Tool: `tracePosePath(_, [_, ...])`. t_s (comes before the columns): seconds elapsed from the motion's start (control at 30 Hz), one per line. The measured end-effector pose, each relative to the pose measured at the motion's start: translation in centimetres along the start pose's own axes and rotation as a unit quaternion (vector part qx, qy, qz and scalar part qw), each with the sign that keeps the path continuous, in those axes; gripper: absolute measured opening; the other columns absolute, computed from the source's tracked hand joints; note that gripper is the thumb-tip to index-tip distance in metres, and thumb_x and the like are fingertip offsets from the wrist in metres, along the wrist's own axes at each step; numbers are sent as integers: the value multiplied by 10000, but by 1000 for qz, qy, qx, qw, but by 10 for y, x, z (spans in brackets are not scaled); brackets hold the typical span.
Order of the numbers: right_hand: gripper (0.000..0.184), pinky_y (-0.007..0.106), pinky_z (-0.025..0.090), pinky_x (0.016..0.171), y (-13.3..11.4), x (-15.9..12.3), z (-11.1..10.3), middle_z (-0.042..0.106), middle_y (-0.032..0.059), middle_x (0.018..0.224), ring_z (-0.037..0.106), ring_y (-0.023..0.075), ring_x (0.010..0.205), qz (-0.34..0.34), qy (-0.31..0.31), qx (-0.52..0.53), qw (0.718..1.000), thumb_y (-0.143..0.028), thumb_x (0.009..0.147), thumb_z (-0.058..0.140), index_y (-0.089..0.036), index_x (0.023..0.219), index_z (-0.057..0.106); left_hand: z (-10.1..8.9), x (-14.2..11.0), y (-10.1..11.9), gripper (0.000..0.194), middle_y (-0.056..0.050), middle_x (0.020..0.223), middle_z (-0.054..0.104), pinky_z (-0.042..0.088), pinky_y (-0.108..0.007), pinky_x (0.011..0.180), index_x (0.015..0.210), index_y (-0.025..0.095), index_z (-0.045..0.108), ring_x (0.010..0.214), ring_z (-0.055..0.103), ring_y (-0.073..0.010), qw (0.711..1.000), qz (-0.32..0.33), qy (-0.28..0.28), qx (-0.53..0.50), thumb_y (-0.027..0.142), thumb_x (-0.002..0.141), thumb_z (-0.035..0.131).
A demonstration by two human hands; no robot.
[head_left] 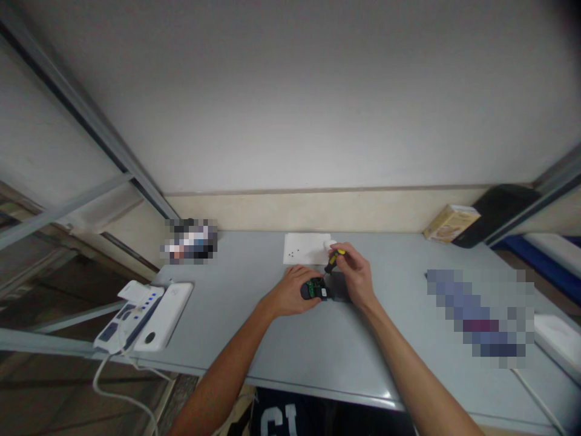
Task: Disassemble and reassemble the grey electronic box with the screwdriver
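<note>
My left hand (293,293) is closed around a small opened black device (310,289), with the fingers on its far side and the thumb along its near side. A green circuit board shows in the device, which looks like a computer mouse. My right hand (359,280) grips a yellow and black screwdriver (334,259), tilted with its tip down at the right end of the device. Whether the tip sits in a screw is too small to tell. Beneath my right hand lies a dark flat piece (339,287). Several tiny dark parts, likely screws, lie on a white sheet (309,241) behind.
On the left stand a white power strip (131,318) with cables and a white power bank (164,316). A yellowish box (451,223) leans near a black object (503,209) at the back right. Blurred items lie at both sides of the grey table (318,351).
</note>
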State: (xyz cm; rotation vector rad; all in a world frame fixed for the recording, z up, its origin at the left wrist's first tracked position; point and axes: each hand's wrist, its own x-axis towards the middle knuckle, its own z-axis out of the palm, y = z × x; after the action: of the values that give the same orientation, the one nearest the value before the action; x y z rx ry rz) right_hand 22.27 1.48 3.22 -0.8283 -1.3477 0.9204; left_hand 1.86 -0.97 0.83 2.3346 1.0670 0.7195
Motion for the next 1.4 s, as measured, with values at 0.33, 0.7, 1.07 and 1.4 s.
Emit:
tracePosePath(0.33, [191, 349, 492, 820, -7, -4, 12, 597, 52, 948, 592, 218, 931, -59, 18, 10, 998, -422, 906, 668, -231, 900, 667, 0, 0, 0, 438, -44, 1159, 674, 419, -424, 1055, 1155, 253, 579, 1133, 583, -262, 1000, 4, 15, 4, 299, 767, 775])
tracePosePath(0.7, [203, 411, 474, 935, -13, -6, 10, 651, 93, 1071, 600, 257, 1076, -81, 8, -24, 996, -403, 971, 580, -232, 952, 687, 0, 0, 0, 403, -45, 1121, 655, 410, -415, 1035, 1061, 243, 552, 1113, 577, -260, 1000, 3, 19, 9, 317, 752, 799])
tracePosePath(1.07, [186, 412, 441, 992, -4, -5, 4, 666, 84, 1114, 596, 256, 1120, -50, 9, 10, 999, -369, 983, 573, -254, 1030, 711, 1, 1, -1, 387, -31, 1107, 667, 414, -398, 1017, 1048, 246, 558, 1089, 590, -251, 1000, 8, 24, 10, 296, 746, 795])
tracePosePath(1.4, [240, 422, 425, 1011, -7, -6, 7, 681, 80, 1134, 601, 260, 1123, -35, 1, 22, 999, -378, 1010, 510, -266, 1122, 691, 1, 1, 0, 377, -27, 1099, 667, 413, -391, 1005, 1036, 243, 564, 1078, 589, -246, 1000, 9, 26, 14, 295, 742, 794])
